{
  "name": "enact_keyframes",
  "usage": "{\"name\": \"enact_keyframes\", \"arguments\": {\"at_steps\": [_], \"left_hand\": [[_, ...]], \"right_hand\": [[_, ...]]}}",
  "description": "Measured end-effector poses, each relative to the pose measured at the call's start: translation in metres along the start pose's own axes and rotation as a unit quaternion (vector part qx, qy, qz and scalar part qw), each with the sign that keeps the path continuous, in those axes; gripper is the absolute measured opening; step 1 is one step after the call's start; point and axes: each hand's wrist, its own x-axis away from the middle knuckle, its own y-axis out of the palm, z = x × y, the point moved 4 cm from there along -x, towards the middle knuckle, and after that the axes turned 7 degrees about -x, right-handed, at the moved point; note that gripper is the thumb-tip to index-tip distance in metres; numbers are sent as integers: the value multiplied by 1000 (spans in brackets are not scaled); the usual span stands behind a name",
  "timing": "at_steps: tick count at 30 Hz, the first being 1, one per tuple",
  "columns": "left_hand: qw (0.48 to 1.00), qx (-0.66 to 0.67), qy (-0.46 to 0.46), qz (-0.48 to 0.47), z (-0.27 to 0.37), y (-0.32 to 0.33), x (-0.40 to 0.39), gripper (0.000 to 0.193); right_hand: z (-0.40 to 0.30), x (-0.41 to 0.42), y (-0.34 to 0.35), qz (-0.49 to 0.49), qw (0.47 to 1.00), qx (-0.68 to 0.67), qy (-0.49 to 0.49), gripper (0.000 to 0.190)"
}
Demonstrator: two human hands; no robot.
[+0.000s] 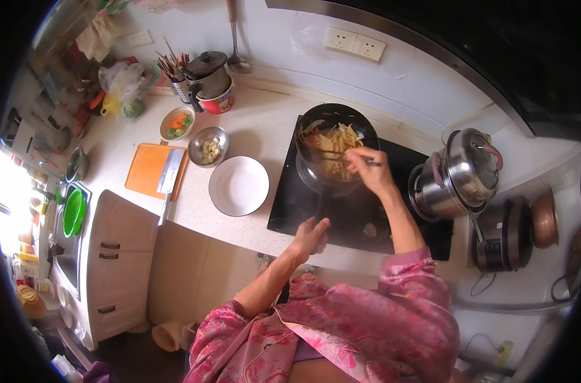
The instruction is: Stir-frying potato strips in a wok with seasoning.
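Note:
A dark frying pan (314, 112) is tilted over the black cooktop (290, 206), its far rim raised. Inside it are pale yellow strips of food (346, 136), perhaps shredded potato, with a few reddish bits. My left hand (313, 236) grips the pan's dark handle (320, 206) near the counter's front edge. Held in my right hand (371, 171) above the pan's near side, dark chopsticks (329, 152) reach into the food; motion blurs them slightly. Left of the cooktop stands a white bowl (239, 186) with nothing in it.
A cleaver (171, 170) lies on an orange cutting board (146, 167), its handle past the counter edge. Nearby are a metal bowl of garlic cloves (211, 151) and a bowl of cut vegetables (177, 125). Right stand a lidded steel pot (455, 172) and a dark cooker (498, 237).

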Motion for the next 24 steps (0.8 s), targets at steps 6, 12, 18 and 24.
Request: {"name": "enact_keyframes", "arguments": {"at_steps": [6, 12, 18, 24], "left_hand": [[1000, 5, -4, 0, -1, -5, 1, 38], [1000, 1, 9, -22, 1, -1, 0, 38], [1000, 6, -1, -17, 0, -3, 0, 36], [1000, 1, 5, -9, 2, -5, 3, 35]], "right_hand": [[-22, 10, -72, 148, 988, -20, 40, 30], [25, 15, -65, 212, 974, -37, 68, 31], [-2, 10, -22, 107, 988, -102, 38, 26], [-41, 26, 2, -96, 995, 15, -15, 12]]}}
